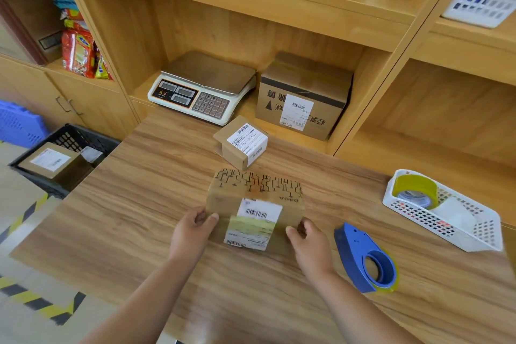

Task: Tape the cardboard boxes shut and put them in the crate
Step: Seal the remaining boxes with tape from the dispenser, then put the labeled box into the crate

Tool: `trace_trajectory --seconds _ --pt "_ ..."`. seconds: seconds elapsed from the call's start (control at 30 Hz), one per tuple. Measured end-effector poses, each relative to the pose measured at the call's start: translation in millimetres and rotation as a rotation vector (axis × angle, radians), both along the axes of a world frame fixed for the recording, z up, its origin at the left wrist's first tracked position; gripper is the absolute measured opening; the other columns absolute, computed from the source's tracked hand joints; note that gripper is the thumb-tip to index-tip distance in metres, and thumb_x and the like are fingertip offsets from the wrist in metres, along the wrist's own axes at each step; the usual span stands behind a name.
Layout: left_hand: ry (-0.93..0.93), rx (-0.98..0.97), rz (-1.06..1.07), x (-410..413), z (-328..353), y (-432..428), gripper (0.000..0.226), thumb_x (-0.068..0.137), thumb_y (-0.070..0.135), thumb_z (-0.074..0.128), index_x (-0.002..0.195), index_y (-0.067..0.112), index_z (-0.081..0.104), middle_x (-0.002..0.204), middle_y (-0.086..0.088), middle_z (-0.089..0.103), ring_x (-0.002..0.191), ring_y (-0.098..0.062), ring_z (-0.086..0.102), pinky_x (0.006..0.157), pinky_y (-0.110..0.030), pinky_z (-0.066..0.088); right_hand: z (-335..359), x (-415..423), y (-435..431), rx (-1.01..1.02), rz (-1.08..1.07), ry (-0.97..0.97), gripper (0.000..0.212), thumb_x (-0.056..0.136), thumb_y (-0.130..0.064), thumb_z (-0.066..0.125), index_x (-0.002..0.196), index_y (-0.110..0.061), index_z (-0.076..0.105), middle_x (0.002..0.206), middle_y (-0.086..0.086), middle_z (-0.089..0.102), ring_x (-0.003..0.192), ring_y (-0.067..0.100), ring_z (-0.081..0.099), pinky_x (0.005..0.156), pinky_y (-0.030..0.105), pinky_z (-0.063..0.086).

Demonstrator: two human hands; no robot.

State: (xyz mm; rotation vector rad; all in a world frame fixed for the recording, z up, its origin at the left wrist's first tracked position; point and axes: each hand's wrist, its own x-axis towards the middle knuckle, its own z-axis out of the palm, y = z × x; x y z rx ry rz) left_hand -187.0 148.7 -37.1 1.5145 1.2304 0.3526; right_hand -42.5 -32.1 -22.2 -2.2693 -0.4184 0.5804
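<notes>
A printed cardboard box [251, 193] with a white shipping label and a strip of yellowish tape sits on the wooden table [139, 204]. My left hand [192, 229] grips its left end and my right hand [307, 240] grips its right end. A smaller labelled box [241, 142] stands just behind it. The blue tape dispenser [365, 258] lies on the table right of my right hand. A black crate [92, 139] on the floor at the left holds one labelled box [49, 160].
A white basket [480, 234] with a yellow tape roll [416, 190] stands at the right. In the shelf behind are a weighing scale [201, 86] and a larger taped box [304, 92]. A blue crate [16, 126] is at far left.
</notes>
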Motion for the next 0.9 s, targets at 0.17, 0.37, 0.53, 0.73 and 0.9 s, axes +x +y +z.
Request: trace_trajectory --seconds 0.17,0.37,0.53,0.73,0.9 --pt "0.036 0.1 -0.007 1 -1 6 0.007 0.085 0.03 0.066 0.081 0.025 0.065 0.08 0.0 0.063 0.08 -0.023 0.058 0.069 -0.035 0.043 7 1 3 -0.047 -0.038 -0.057 0.022 0.094 -0.03 0.054 0.097 -0.013 0.068 0.078 0.001 0.069 0.075 0.02 0.062 0.072 0.036 0.048" --pt "0.111 0.105 0.008 -5 -6 -3 0.017 0.086 0.029 0.065 0.084 0.013 0.065 0.084 -0.011 0.062 0.082 -0.028 0.057 0.063 -0.033 0.038 1 -5 1 -0.107 -0.007 -0.064 0.024 0.095 -0.03 0.051 0.085 -0.013 0.064 0.067 0.003 0.064 0.06 0.017 0.056 0.059 0.037 0.043" --pt "0.151 0.117 0.024 -16 -7 -9 0.017 0.087 0.026 0.062 0.085 0.009 0.064 0.085 -0.014 0.058 0.078 -0.026 0.053 0.06 -0.031 0.035 3 -14 7 -0.071 -0.017 -0.016 0.029 0.095 -0.027 0.05 0.102 -0.002 0.064 0.09 0.012 0.068 0.086 0.028 0.062 0.076 0.039 0.048" --pt "0.161 0.134 0.056 -33 2 -15 0.006 0.084 0.013 0.062 0.089 0.012 0.065 0.087 -0.011 0.053 0.079 -0.024 0.051 0.06 -0.026 0.036 6 -29 14 -0.079 0.042 0.002 0.033 0.097 -0.027 0.049 0.121 -0.007 0.06 0.108 0.005 0.067 0.097 0.022 0.061 0.081 0.035 0.047" --pt "0.144 0.14 0.074 -60 12 -10 0.017 0.085 0.016 0.06 0.093 0.029 0.063 0.087 -0.002 0.06 0.08 -0.017 0.055 0.061 -0.024 0.037 13 -50 27 -0.075 0.061 -0.026 0.032 0.097 -0.024 0.048 0.121 -0.006 0.06 0.114 0.006 0.065 0.099 0.022 0.06 0.08 0.033 0.044"
